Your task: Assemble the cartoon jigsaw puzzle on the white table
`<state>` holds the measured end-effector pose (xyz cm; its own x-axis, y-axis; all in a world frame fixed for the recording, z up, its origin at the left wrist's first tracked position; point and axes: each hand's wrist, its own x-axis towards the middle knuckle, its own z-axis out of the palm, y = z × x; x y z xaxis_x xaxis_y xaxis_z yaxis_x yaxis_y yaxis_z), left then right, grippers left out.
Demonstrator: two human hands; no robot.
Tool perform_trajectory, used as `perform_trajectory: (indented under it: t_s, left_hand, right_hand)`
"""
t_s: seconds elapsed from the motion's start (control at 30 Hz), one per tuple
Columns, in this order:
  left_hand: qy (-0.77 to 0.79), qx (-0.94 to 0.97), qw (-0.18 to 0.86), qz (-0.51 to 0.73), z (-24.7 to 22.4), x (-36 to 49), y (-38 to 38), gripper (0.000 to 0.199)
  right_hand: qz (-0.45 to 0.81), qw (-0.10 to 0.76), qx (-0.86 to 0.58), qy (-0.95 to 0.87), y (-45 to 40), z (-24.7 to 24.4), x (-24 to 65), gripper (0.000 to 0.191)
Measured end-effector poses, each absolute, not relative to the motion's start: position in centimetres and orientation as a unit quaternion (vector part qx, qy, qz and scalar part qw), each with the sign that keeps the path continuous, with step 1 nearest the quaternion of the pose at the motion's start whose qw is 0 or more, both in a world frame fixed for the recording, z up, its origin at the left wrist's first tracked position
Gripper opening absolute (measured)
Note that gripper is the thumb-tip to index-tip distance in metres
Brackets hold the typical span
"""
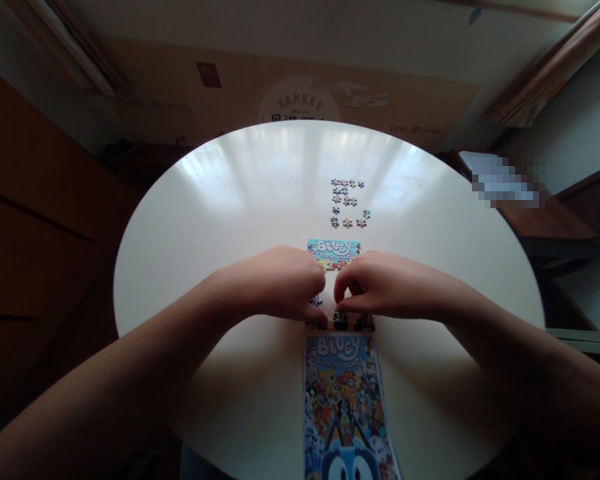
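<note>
A partly assembled puzzle (334, 249) lies on the white oval table, its top section bearing the word Bluey and its lower strip dark. My left hand (293, 283) is over the puzzle's left side, fingers curled and thumb tip at the lower strip; anything under the fingers is hidden. On the right side, my right hand (365, 283) has thumb and forefinger bent towards each other near a small dark piece (340, 319); whether it grips this is unclear. Below the puzzle lies a printed Bluey picture sheet (343, 400).
Several loose puzzle pieces (347, 201) stand in rows on the white table (205, 220) beyond the puzzle. At the right, behind the table, is a wooden bench (535, 220) with a pale item on it. A cardboard panel (170, 93) lines the far wall.
</note>
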<state>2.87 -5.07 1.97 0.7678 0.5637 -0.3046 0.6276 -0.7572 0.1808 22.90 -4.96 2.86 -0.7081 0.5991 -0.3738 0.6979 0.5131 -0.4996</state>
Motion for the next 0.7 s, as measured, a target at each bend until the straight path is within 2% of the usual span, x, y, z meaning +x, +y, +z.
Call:
perform_trajectory:
  t_s: [0.2,0.5,0.7]
  left_hand:
    - [0.320,0.930,0.144,-0.113,2.21,2.97,-5.10,0.036]
    - [0.313,0.932,0.146,-0.108,2.20,2.96,-5.02,0.034]
    - [0.311,0.933,0.146,-0.109,2.15,2.91,-5.03,0.034]
  right_hand:
    - [-0.276,0.074,0.385,0.878,-5.51,2.96,22.95,0.010]
    - [-0.288,0.091,0.382,0.873,-5.75,3.22,22.86,0.017]
    - [-0.290,0.089,0.382,0.873,-6.02,3.26,22.90,0.014]
